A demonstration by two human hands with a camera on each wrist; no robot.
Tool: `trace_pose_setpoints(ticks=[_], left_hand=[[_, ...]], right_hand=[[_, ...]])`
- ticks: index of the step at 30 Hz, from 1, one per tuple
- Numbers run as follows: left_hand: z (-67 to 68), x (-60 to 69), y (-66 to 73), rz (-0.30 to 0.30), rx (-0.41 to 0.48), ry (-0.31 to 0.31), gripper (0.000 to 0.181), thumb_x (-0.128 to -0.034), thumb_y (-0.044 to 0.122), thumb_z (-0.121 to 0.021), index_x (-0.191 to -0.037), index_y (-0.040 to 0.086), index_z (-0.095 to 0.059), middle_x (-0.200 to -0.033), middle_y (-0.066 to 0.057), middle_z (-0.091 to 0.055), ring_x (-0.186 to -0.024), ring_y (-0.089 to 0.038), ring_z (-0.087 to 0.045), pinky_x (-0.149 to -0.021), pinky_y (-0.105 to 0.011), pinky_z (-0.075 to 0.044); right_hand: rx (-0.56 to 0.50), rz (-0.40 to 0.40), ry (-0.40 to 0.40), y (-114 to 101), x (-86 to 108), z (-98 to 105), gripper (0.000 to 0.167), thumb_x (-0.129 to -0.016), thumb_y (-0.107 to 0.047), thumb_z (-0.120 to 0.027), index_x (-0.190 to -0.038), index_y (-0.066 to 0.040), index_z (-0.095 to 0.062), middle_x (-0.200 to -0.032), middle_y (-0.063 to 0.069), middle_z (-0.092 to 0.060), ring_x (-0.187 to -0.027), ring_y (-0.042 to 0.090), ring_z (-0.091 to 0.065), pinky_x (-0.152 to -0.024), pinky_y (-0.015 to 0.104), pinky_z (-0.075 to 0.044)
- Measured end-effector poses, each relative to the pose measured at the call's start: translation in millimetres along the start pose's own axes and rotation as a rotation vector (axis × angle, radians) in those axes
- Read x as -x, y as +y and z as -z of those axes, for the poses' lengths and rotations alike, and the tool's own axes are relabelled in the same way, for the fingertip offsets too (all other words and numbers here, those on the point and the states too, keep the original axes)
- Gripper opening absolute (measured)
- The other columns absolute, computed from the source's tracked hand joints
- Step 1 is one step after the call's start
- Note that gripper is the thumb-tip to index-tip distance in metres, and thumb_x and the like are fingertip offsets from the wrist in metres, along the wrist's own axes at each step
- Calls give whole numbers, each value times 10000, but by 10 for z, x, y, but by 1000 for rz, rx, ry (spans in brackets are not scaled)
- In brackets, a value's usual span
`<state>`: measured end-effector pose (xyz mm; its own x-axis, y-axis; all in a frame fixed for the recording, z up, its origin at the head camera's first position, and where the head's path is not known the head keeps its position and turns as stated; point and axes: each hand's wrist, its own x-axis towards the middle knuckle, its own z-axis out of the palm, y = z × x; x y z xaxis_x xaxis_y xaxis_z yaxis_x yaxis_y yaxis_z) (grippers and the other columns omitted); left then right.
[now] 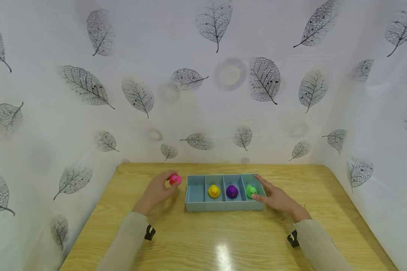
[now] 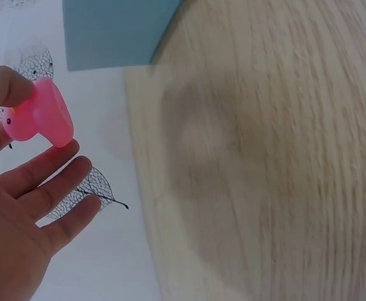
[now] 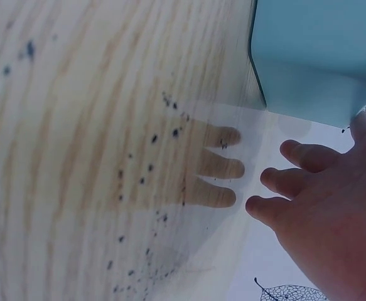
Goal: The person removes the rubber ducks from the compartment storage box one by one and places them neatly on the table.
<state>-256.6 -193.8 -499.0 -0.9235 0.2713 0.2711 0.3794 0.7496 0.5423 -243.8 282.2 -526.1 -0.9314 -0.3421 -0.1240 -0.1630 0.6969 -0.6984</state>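
My left hand [image 1: 156, 192] pinches a pink rubber duck [image 1: 175, 179] between thumb and fingertips, left of a blue-grey divided box [image 1: 224, 206]. In the left wrist view, the duck [image 2: 44, 116] lies on its side, held above the table, and the other fingers are spread. A yellow rubber duck [image 1: 214, 191], a purple one [image 1: 232, 192] and a green one [image 1: 251, 191] sit in separate compartments; the leftmost compartment is bare. At the box's right end is my right hand [image 1: 279, 199], fingers extended, its thumb over the green duck's compartment and index finger by the back corner.
The box stands on a wood-grain table [image 1: 190, 241]. A white sheet [image 1: 203, 113] printed with dark leaves rises behind the table and along both sides. Dark specks [image 3: 151, 150] show on the tabletop below my right hand.
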Motion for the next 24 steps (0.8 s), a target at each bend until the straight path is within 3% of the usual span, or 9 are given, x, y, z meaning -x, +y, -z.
trace_pose_setpoints(ticks=[12, 17, 24], left_hand=[[-20, 88, -267, 10, -8, -13, 428, -999, 237, -721, -1386, 69, -651, -1245, -154, -717, -1093, -342, -692, -958, -536, -594], [-8, 94, -296, 26, -1, -15, 411, -986, 216, -735, -1367, 78, -663, -1215, -145, -711, -1101, -337, -680, -982, -545, -578], [3, 93, -309, 71, 35, -38, 434, -990, 186, -724, -1380, 19, -634, -1303, -196, -702, -1231, -402, -656, -1073, -589, -529]], right_hand=[[18, -8, 1, -8, -4, 0, 882, -1010, -578, -623, -1704, -338, -134, -1743, 220, -191, -1444, 615, -401, -1119, 765, -393], [14, -4, 3, 4, -6, -3, 878, -1012, -575, -622, -1703, -347, -130, -1741, 222, -195, -1448, 610, -399, -1119, 761, -396], [18, 11, 4, 11, 1, -4, 862, -1018, -573, -612, -1699, -368, -127, -1748, 201, -190, -1453, 608, -395, -1112, 768, -396]])
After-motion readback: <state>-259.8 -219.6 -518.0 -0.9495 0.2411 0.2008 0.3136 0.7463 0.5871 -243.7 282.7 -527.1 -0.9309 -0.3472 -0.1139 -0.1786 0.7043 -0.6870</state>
